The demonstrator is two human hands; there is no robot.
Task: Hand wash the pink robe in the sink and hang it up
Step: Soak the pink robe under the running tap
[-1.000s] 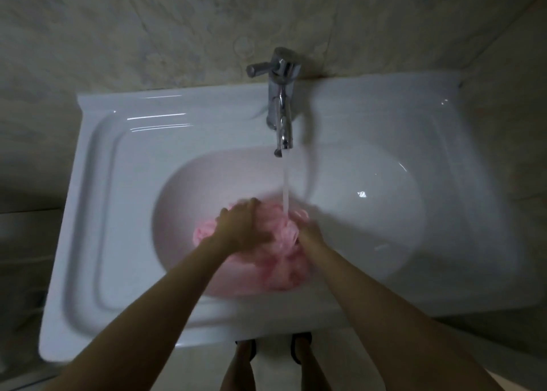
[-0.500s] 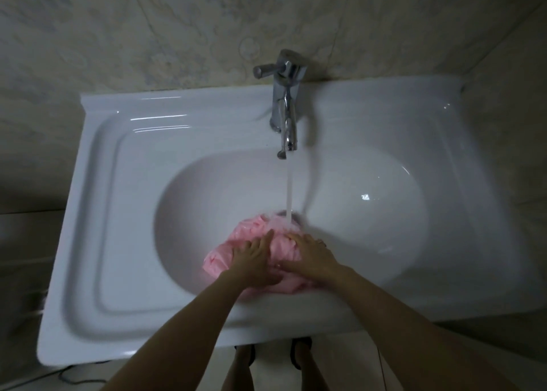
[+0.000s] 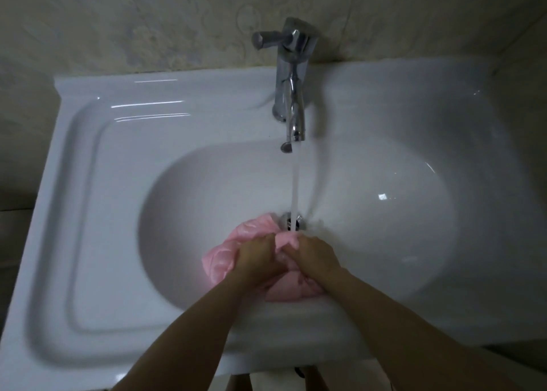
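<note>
Lying bunched against the near wall of the basin, the pink robe (image 3: pixel 223 256) sits in the white sink (image 3: pixel 118 189), its far edge just beside the metal drain (image 3: pixel 284 219); a stream of water (image 3: pixel 295 189) falls from the chrome faucet (image 3: pixel 291 94) onto the drain, close to the knuckles; the sink is glossy, with a flat recessed shelf to the left of the oval bowl, and it backs onto a mottled beige wall (image 3: pixel 148 20) in dim light; the faucet's lever points left. Both hands are on the fabric, close together and touching; the left hand (image 3: pixel 257 257) has its fingers curled down round a bunch of robe; the right hand (image 3: pixel 316 254) likewise clenches the cloth, and a pink fold stands up between the two sets of fingers.
</note>
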